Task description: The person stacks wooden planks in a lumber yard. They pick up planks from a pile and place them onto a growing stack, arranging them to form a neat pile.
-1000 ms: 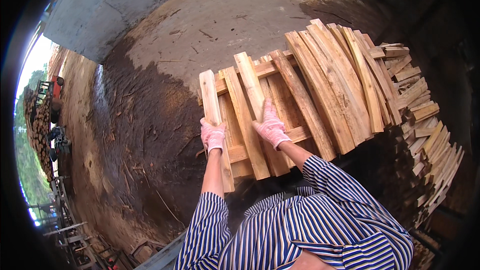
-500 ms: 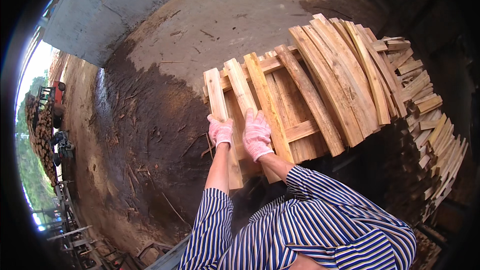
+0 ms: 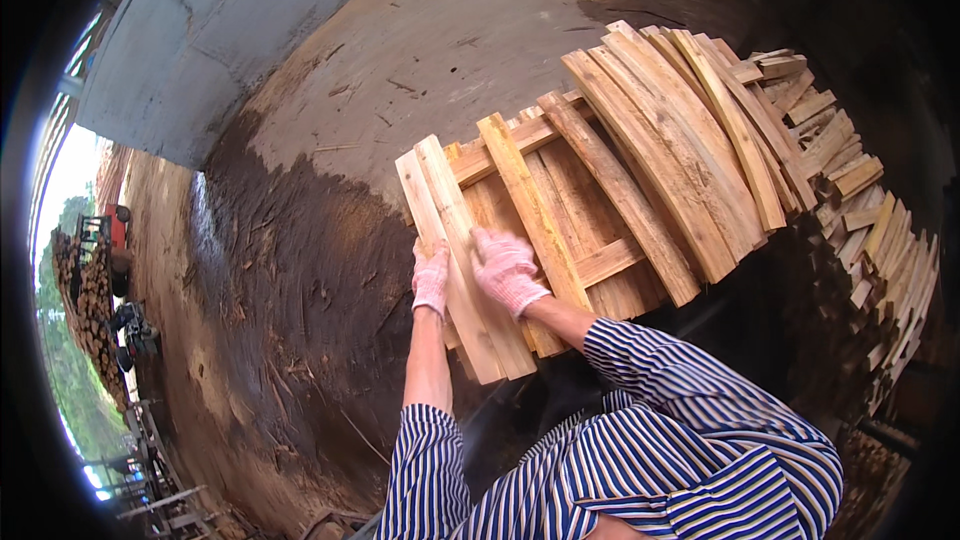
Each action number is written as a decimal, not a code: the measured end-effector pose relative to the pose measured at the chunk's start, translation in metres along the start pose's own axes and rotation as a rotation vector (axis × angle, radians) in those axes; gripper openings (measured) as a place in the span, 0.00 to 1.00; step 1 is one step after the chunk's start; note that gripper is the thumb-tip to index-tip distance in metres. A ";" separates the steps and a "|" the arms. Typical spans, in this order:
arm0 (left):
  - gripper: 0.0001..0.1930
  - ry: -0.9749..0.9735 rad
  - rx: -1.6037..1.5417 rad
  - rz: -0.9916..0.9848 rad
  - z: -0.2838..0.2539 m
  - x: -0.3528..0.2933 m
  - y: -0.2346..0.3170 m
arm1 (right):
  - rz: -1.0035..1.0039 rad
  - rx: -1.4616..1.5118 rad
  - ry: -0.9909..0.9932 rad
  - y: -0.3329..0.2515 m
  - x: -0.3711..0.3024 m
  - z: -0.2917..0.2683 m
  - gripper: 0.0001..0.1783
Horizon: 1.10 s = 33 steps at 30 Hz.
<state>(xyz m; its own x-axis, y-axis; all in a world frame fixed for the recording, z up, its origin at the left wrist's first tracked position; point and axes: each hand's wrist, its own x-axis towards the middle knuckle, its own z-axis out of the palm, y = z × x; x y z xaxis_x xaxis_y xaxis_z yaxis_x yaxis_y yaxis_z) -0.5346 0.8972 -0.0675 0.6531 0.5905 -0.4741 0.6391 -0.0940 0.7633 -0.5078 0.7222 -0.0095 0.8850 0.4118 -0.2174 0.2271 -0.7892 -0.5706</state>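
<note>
A: Since we're going L to R, what's far L?

B: Red veh. [image 3: 117,230] & stacked logs [image 3: 80,305]; nearest thing to a container. Can't tell if load bed has sides.

A: Next?

B: L hand [image 3: 431,275], pink glove, at L edge of outer pale plank [image 3: 464,320]. Can't tell if closed tight. Second pale plank [image 3: 452,200] lies alongside, touching; both at L end of the board layer, across crosspieces [image 3: 608,260].

A: Handling?

B: My est.: stiff, mod. wt., rough sawn so low slip, poss. splinters, not fragile. Best hold: outer long edges, approx. mid-length, so ends don't tip.

A: Other side?

B: R hand [image 3: 507,268], gloved, blurred, by R edge of second pale plank; grip unclear. Then yellowish plank [image 3: 535,210], a gap, dark-edged board [image 3: 620,200], wide boards [image 3: 670,160] laid close. Far R: heap of short pcs. [image 3: 890,270], ends jumbled.
</note>
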 end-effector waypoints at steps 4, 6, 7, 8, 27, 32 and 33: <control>0.39 -0.086 -0.261 0.055 0.001 0.000 -0.001 | 0.188 -0.034 0.471 0.077 0.014 -0.018 0.35; 0.39 -0.145 -0.273 0.078 0.008 -0.002 0.006 | 0.348 0.281 0.217 0.083 0.022 -0.015 0.37; 0.39 -0.160 -0.269 0.080 0.011 -0.002 0.011 | 0.356 0.331 0.115 0.075 0.024 -0.011 0.37; 0.38 -0.181 -0.269 0.080 0.019 -0.005 0.020 | 0.322 0.388 0.104 0.069 0.025 -0.003 0.38; 0.43 -0.183 -0.211 0.146 -0.005 0.012 -0.005 | 0.259 -0.341 0.217 0.080 0.027 -0.097 0.51; 0.43 -0.148 -0.011 0.144 -0.019 0.011 0.000 | 0.050 0.013 0.057 0.003 0.041 -0.022 0.36; 0.43 -0.149 0.035 0.142 -0.012 -0.008 0.019 | 0.025 0.060 0.063 0.018 0.044 -0.026 0.35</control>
<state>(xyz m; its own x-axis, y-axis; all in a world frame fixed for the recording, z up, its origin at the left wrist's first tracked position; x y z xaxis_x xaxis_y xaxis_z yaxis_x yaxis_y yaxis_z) -0.5326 0.9008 -0.0443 0.7888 0.4443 -0.4246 0.5484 -0.1968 0.8128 -0.4537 0.7140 -0.0089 0.9141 0.3617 -0.1832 0.1815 -0.7691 -0.6128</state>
